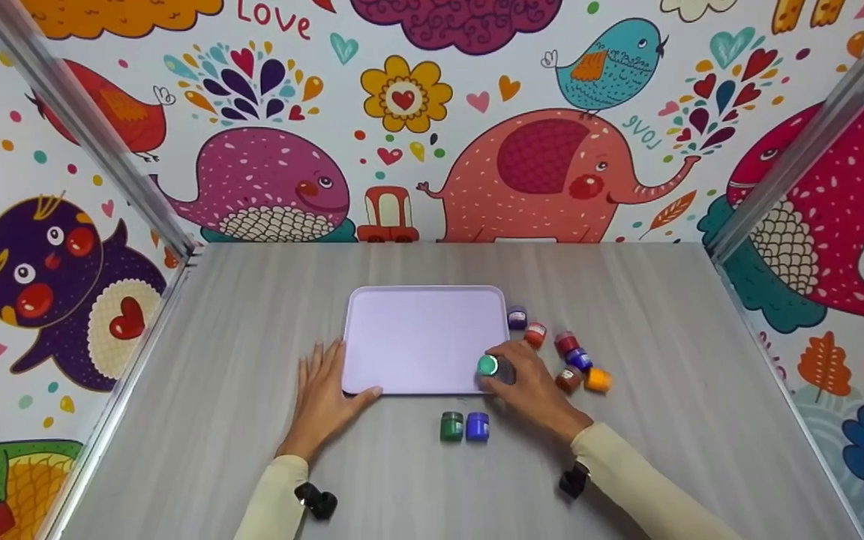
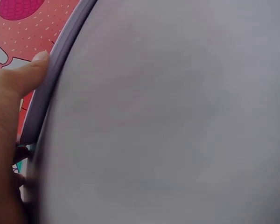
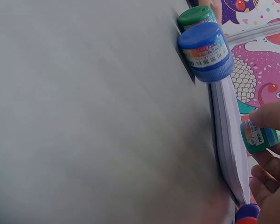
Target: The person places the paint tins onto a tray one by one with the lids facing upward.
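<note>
A lilac tray lies on the table in the head view. My left hand is at its left side, fingers extended and thumb touching the front left corner. In the left wrist view the thumb lies against the tray's rim. Over the tray's front right corner, my right hand pinches a paint jar with a green lid. The same jar shows between thumb and fingers in the right wrist view; whether it touches the tray I cannot tell. In front of the tray stand a green paint jar and a blue one.
Right of the tray, several more jars are grouped: purple, orange-red, dark red, blue, brown and orange. Illustrated walls with metal posts enclose the table.
</note>
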`<state>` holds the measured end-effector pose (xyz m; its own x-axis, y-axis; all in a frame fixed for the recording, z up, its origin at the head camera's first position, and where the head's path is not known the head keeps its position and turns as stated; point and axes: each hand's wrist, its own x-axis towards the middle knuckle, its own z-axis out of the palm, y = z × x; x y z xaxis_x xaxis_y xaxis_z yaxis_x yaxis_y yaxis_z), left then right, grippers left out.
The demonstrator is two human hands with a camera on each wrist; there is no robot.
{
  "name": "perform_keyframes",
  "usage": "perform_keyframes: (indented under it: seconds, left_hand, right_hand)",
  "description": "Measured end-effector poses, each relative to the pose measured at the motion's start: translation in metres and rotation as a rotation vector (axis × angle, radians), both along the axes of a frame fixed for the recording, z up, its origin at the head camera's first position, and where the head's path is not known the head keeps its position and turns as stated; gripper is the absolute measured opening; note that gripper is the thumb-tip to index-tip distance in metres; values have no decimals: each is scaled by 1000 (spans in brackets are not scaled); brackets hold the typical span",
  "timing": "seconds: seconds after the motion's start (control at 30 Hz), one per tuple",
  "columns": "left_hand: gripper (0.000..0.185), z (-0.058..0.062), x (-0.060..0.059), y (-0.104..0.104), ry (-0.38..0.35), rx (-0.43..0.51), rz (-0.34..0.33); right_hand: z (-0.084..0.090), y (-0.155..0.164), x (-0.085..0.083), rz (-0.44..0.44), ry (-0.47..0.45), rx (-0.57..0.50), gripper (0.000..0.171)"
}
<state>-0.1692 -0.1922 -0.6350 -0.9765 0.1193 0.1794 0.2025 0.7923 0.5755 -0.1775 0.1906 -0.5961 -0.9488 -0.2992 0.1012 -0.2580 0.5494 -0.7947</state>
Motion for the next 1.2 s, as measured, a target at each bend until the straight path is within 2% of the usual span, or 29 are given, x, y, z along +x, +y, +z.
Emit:
perform_keyframes:
  seconds: [0.33,0.63,0.83,1.0,1.2]
  left_hand:
    - [121,-4,4,0,1,41,5]
    - [121,-3,2,0,0,53,6]
    - [116,-5,3,0,1,31,12]
    - [109,-3,4,0,-5,1,10]
    - [103,-3,4,1,10,7,17]
  right_hand:
    - [-5,-25,-7,75,-21,-19,36]
    - [-7,-44,-18,117,19,-29,36]
    - [-5,-53,-22,145,6,-38,37]
    - [-3,-64,-29,179,38,-60,35]
    - [-3,-76,-37,193,32,-58,36]
